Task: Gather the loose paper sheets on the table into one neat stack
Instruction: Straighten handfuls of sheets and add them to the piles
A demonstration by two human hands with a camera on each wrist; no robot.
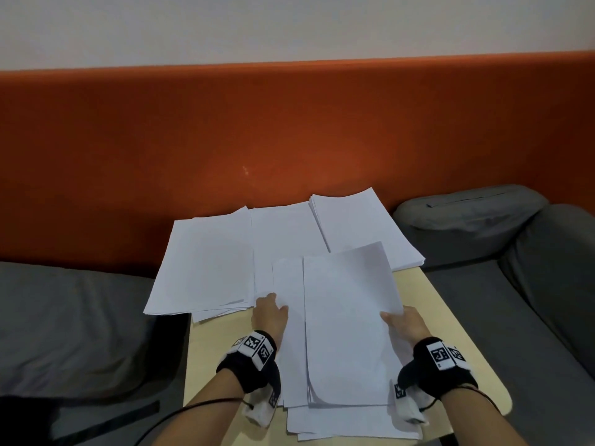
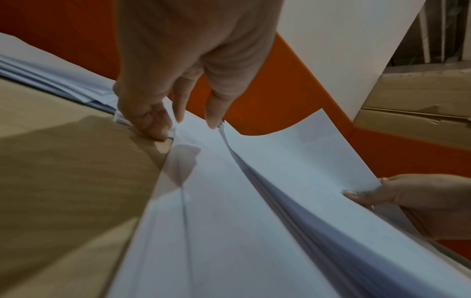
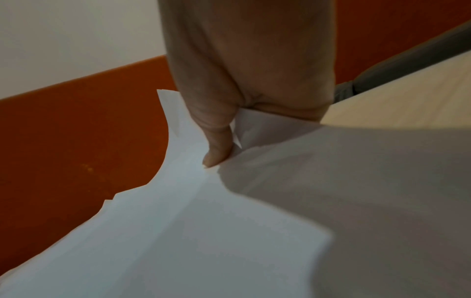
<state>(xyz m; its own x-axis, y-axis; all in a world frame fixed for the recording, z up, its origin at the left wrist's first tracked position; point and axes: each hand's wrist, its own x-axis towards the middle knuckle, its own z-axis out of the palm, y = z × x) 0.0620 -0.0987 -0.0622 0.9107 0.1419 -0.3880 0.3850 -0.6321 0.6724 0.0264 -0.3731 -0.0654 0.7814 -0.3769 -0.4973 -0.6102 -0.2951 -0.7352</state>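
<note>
White paper sheets lie in several piles on a small beige table (image 1: 450, 333). A wide pile (image 1: 199, 268) sits at the left, another (image 1: 283, 233) in the middle, and a thicker stack (image 1: 360, 226) at the back right. Nearest me, a bundle of sheets (image 1: 347, 323) rises at its right side over flatter sheets (image 1: 338, 423). My right hand (image 1: 394, 317) grips the bundle's right edge, thumb (image 3: 219, 157) on top. My left hand (image 1: 273, 304) pinches the far left corner of the sheets below (image 2: 183, 125).
Grey sofa cushions (image 1: 70, 333) flank the table, with more at the right (image 1: 476, 217). An orange wall panel (image 1: 289, 130) stands right behind the papers. A cardboard box (image 2: 407, 113) shows in the left wrist view. Bare tabletop (image 2: 63, 161) lies left of the near sheets.
</note>
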